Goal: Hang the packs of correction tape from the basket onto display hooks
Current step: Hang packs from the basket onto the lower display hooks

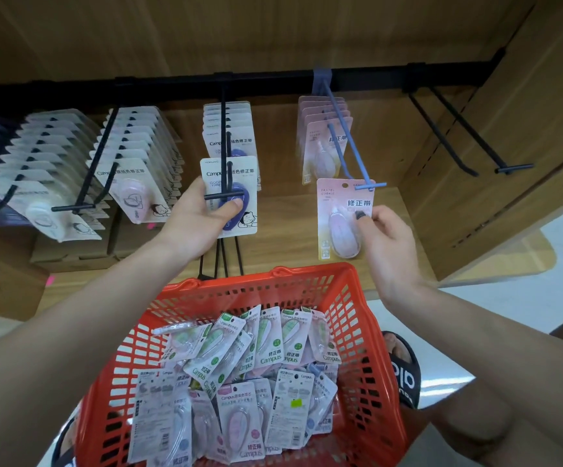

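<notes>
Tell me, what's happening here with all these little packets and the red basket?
A person is stocking a shop display. The left hand holds a white pack with a purple tape at the tip of a black hook. The right hand holds a pink pack at the end of a blue hook. Below, the red basket holds many more packs. A black hook pair on the right hangs bare.

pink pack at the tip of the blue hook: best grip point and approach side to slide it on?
Grip the pink pack at its lower right card edge, beside the blister, coming from the right and below, as the right hand does. The hang hole sits at the top, at the blue hook tip, so the top must stay clear. The flat card suits a thumb-and-fingers pinch.
</notes>
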The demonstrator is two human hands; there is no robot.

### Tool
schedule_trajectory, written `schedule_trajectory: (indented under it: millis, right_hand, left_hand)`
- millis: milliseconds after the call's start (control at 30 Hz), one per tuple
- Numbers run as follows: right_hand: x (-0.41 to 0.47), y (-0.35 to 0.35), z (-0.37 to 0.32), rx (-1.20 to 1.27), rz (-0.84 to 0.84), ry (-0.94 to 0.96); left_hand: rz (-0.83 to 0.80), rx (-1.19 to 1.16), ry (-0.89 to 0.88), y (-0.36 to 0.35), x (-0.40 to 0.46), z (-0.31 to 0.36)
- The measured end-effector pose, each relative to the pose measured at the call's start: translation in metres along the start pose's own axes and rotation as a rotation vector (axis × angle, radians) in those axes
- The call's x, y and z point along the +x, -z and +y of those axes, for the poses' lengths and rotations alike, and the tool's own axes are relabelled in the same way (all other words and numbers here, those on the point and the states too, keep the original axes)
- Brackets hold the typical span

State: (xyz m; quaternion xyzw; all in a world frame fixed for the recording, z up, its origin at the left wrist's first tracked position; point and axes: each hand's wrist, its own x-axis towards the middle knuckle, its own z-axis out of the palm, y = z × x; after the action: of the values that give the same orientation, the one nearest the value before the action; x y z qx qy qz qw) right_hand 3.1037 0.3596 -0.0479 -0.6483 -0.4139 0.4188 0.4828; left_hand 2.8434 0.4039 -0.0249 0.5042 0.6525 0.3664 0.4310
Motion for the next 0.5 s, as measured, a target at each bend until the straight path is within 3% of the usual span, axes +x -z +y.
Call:
schedule_trajectory:
  millis: [500]
  right_hand:
    - [0.053, -0.027, -0.017, -0.017, -0.015, -0.062]
  left_hand:
    - [0.014, 0.321, -0.084, -0.004, 0.033, 0.002]
